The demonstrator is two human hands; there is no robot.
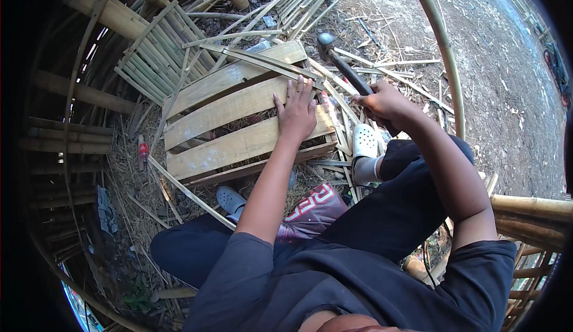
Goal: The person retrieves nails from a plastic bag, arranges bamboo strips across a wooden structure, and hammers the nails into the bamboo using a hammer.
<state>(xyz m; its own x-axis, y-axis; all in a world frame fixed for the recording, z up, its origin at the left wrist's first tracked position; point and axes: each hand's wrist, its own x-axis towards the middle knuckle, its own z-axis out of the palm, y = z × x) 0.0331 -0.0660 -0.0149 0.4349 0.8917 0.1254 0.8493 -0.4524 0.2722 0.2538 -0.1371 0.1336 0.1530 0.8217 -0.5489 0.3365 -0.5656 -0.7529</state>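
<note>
While the left hand (296, 116) lay spread on the slatted wooden crate (221, 116) beneath it, the right hand (385, 106) clenched a hammer (347, 73).

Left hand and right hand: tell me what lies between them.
The head view shows the right end of the slatted wooden crate and loose bamboo strips between the left hand and right hand.

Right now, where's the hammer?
Head view, upper part, right of centre: the hammer is in the right hand, just right of the slatted wooden crate.
</note>
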